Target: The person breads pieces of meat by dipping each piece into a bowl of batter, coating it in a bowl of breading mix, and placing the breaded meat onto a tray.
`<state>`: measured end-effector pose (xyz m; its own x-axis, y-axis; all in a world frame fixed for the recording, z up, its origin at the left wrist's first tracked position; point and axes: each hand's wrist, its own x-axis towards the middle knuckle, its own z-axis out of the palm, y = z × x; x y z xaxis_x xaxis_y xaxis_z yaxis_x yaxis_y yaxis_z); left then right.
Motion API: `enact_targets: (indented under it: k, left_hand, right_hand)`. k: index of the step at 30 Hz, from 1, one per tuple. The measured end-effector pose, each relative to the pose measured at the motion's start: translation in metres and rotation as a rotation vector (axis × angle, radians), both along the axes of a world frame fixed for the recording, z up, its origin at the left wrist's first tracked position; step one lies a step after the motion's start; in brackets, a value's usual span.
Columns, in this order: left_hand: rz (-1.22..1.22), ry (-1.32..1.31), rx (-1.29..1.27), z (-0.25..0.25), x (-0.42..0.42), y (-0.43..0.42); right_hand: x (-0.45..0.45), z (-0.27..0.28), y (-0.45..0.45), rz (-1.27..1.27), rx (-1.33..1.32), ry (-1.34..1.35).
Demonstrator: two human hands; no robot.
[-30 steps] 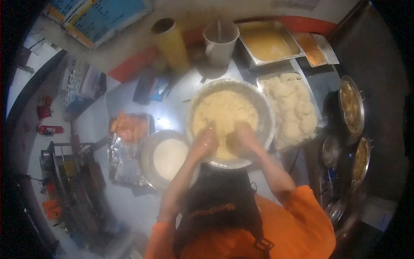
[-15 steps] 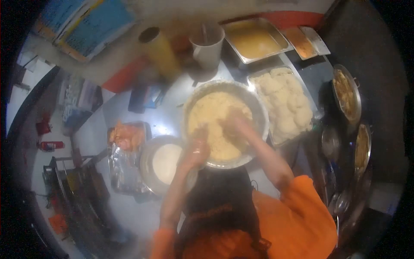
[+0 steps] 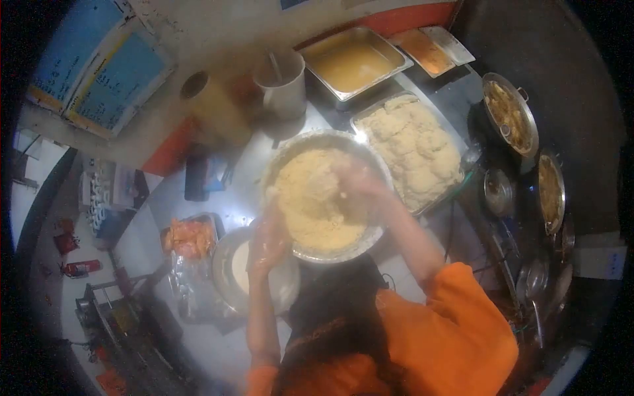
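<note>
A large metal bowl (image 3: 385, 228) of yellowish crumbs (image 3: 314, 228) stands in front of me. My left hand (image 3: 269, 239) is at the bowl's left rim, fingers stretched along the inside edge, with nothing visible in it. Over the right part of the crumbs is my right hand (image 3: 362, 183), its fingers blurred by motion. A pale, crumb-coated lump (image 3: 323, 183) lies right by those fingertips; whether they grip it, I cannot tell. Left of the bowl, partly behind my left wrist, sits a metal bowl of white stuff (image 3: 241, 267).
At the right, a tray holds crumb-coated pieces (image 3: 413, 152). Behind it is a pan of yellow liquid (image 3: 353, 66), beside a white jug (image 3: 281, 86). Raw pinkish meat (image 3: 189, 237) lies in a tray at left. Round pans (image 3: 507, 115) of browned food stand far right.
My view has shifted, so most things sit further left. My left hand has drawn from the crumbs to the bowl's left rim. My right hand stays over the crumbs, where a coated lump now shows.
</note>
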<state>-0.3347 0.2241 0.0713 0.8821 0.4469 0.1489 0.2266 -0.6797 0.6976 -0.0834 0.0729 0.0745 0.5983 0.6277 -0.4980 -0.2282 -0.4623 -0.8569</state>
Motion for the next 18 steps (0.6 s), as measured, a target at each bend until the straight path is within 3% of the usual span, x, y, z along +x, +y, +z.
enact_targets:
  k: [2,6,7,9,12,14,15,18]
  left_hand:
    - [0.024,0.008,-0.059,0.013,0.000,-0.001]
    - [0.042,0.009,-0.029,0.034,0.003,0.001]
    - [0.031,0.001,-0.026,0.037,0.003,0.002]
    - [0.043,0.067,-0.073,0.041,0.000,0.006]
    - [0.054,0.078,-0.139,0.041,-0.006,0.009]
    - [0.083,0.158,-0.176,0.054,-0.005,0.008]
    - [0.102,0.198,-0.194,0.061,-0.006,0.008]
    - [0.145,0.288,-0.261,0.069,-0.023,0.010]
  right_hand:
    - [0.016,0.009,-0.016,-0.144,0.383,0.122]
    - [0.076,0.012,-0.040,-0.347,0.557,0.078]
    - [0.117,-0.027,-0.047,-0.321,0.469,-0.005]
    - [0.149,-0.032,-0.064,-0.306,0.384,-0.096]
    - [0.178,-0.022,-0.087,-0.486,0.435,0.078]
    - [0.195,-0.015,-0.088,-0.305,-0.272,-0.506]
    - [0.201,-0.013,-0.089,-0.305,-0.268,-0.510]
    - [0.208,-0.008,-0.087,-0.194,-0.617,-0.879]
